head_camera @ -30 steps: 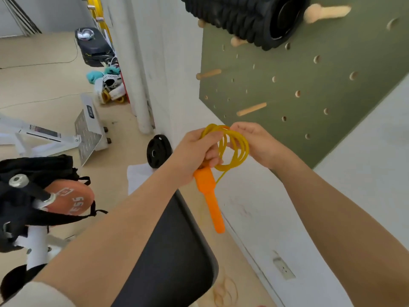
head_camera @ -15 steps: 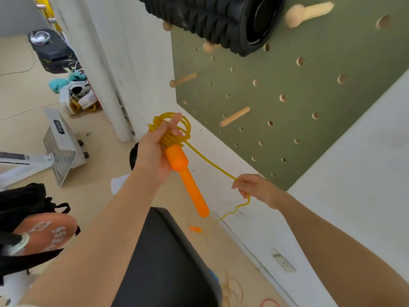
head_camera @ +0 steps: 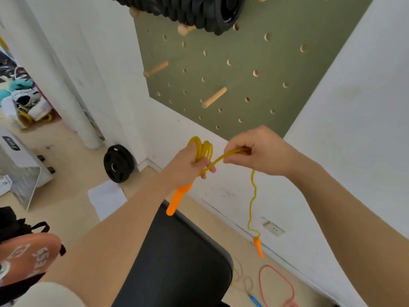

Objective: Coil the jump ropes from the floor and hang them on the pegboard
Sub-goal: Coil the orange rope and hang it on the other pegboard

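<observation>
Left hand (head_camera: 188, 165) grips yellow rope coils (head_camera: 202, 149) and orange handle (head_camera: 177, 199); right hand (head_camera: 259, 151) pinches the rope strand. Pad lettering illegible.

bare peg (head_camera: 214, 97) above hands, foam roller (head_camera: 188, 9) higher

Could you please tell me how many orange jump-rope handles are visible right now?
2. One orange handle sticks out below the left hand, which grips the coil; the other orange handle dangles near the floor by the wall.
</observation>
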